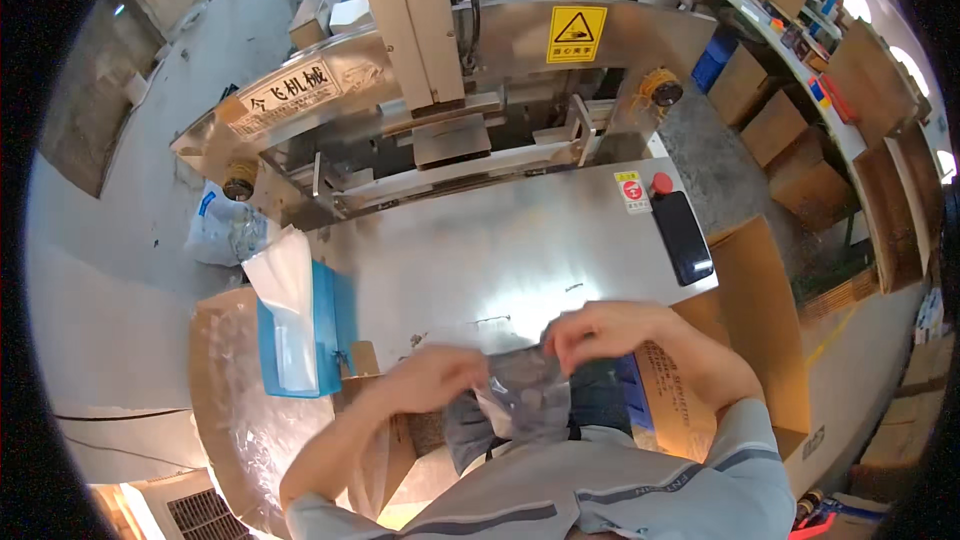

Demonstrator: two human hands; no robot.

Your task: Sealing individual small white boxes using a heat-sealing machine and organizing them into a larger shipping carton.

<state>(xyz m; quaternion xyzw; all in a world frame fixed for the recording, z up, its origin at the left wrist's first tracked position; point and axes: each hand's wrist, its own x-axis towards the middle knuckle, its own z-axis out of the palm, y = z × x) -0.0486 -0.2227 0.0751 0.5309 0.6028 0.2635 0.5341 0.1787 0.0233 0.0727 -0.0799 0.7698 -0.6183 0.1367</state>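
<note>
In front of my lap, at the near edge of the steel worktable [450,250], a clear plastic bag [535,390] stretches between my hands. My left hand [440,377], smeared by motion, pinches its left upper edge. The fingers of my right hand [600,332] are bent closed on the upper right corner. A whitish patch shows in the bag's lower left; I cannot make out what it is. Left of my left hand, a blue bin [335,325] holds a stack of whitish plastic sheets or bags [290,305].
Behind the worktable stands a machine with a metal press plate [452,140]. A black phone [683,238] and a red push button [661,183] sit at the right. One cardboard box [215,340] with clear plastic flanks me left, another box [755,290] right.
</note>
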